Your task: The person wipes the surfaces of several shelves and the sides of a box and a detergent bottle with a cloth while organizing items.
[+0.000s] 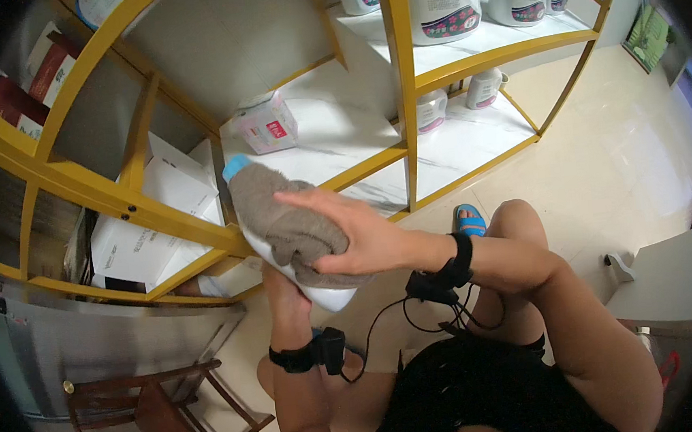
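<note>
A white plastic bottle (pixel 335 298) with a blue cap (pixel 235 165) is held tilted in front of the shelf unit, cap end towards the shelves. My left hand (pixel 288 293) grips it from beneath, its fingers hidden behind the bottle. Over the bottle's upper side lies a bunched grey-brown cloth (pixel 262 201), which covers most of it. My right hand (pixel 362 230) grips this cloth from above, fingers and thumb spread around the folds, and presses it against the bottle.
A yellow metal-framed shelf unit (pixel 404 89) carries a pink box (pixel 265 125), a white carton (pixel 157 215) and several large white jugs (pixel 442 1). At lower left stands a dark wooden chair (pixel 167 419). A black cable (pixel 377 335) links straps on both wrists. A white cabinet (pixel 662 279) is at right.
</note>
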A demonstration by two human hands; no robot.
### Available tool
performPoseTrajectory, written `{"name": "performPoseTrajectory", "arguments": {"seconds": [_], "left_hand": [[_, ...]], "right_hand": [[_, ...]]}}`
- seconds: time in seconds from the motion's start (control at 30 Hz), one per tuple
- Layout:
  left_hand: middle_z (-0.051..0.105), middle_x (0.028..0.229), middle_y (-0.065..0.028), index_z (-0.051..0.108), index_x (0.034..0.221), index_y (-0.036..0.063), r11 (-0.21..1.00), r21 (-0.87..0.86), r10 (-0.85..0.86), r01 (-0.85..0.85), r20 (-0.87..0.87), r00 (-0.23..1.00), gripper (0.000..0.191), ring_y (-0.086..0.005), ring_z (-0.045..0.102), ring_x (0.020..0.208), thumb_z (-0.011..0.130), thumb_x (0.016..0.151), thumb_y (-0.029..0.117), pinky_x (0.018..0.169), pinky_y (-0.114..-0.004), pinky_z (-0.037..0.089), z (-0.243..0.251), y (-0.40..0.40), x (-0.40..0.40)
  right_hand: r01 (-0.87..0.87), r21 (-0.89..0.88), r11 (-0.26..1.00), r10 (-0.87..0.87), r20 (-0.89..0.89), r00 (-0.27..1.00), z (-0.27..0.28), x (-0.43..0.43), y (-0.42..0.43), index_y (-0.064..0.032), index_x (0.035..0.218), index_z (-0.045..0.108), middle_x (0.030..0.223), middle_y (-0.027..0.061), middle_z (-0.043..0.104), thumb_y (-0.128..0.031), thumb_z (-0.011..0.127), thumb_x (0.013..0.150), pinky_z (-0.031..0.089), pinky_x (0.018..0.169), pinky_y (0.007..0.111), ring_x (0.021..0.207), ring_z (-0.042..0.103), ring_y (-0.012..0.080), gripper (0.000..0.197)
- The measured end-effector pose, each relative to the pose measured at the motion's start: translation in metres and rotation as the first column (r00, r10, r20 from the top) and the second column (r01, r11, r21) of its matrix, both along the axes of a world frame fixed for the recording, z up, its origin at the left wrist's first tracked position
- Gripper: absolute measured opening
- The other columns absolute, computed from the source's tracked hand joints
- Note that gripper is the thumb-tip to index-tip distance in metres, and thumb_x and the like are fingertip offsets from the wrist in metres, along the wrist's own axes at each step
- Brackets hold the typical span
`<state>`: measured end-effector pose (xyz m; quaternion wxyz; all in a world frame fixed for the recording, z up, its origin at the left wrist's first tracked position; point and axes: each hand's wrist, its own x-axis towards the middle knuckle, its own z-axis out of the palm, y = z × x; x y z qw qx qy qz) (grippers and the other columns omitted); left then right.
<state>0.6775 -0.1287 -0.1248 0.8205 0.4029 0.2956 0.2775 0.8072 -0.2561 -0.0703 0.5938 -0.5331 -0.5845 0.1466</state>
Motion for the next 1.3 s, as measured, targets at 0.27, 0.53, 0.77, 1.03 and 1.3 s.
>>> {"name": "performPoseTrajectory", "arguments": {"seconds": [0.27,0.53,0.77,1.03,1.3], "left_hand": [[0.034,0.145,-0.0077,0.026,0.145,0.0129,0.999,-0.044,0.007,-0.001,0.117,0.993,0.074,-0.0248,0.038,0.131,0.036,0.092,0.064,0.105,-0.04,0.038,0.022,-0.019,0.002],[0.041,0.139,-0.0095,0.031,0.142,0.009,0.99,0.137,-0.005,-0.017,0.153,0.988,0.069,-0.025,0.043,0.126,0.046,0.092,0.054,0.104,-0.042,0.039,0.008,-0.003,-0.007],[0.042,0.138,-0.0109,0.034,0.139,0.004,0.988,0.143,0.032,-0.065,0.217,0.976,0.064,-0.0266,0.045,0.123,0.039,0.091,0.046,0.102,-0.039,0.039,0.039,-0.006,0.023],[0.034,0.143,-0.0166,0.025,0.141,-0.0056,0.988,0.153,-0.029,-0.018,0.305,0.952,0.088,-0.0275,0.036,0.131,0.04,0.084,0.059,0.108,-0.038,0.029,0.043,0.0,0.024],[0.047,0.129,-0.0142,0.036,0.134,-0.0032,0.869,0.49,0.006,-0.071,0.132,0.991,0.062,-0.0236,0.048,0.117,0.06,0.083,0.024,0.101,-0.037,0.039,0.03,0.003,0.031]], "right_hand": [[0.057,0.022,0.998,-0.061,0.285,0.957,-0.007,0.005,0.0,-0.0189,0.141,0.038,0.139,0.0245,0.038,-0.014,0.074,0.063,0.035,0.102,0.045,0.13,0.038,0.038,0.087],[-0.001,0.064,0.998,-0.029,0.47,0.882,0.015,0.017,-0.004,-0.021,0.14,0.041,0.144,0.0183,0.036,-0.016,0.081,0.057,0.037,0.1,0.044,0.133,0.036,0.0327,0.091],[0.083,0.074,0.994,-0.105,0.398,0.911,0.02,0.03,0.005,-0.0193,0.139,0.042,0.141,0.0153,0.041,-0.008,0.077,0.059,0.036,0.102,0.041,0.131,0.039,0.0323,0.088],[0.054,-0.17,0.984,-0.123,-0.426,0.896,-0.002,0.068,0.006,-0.0048,0.137,0.039,0.122,0.0108,0.055,-0.008,0.068,0.076,0.043,0.096,0.03,0.108,0.054,0.0169,0.068],[0.104,-0.067,0.992,-0.122,-0.409,0.904,-0.004,0.067,0.016,-0.0036,0.139,0.034,0.122,0.0094,0.053,-0.003,0.069,0.075,0.041,0.096,0.029,0.109,0.052,0.0157,0.073]]}}
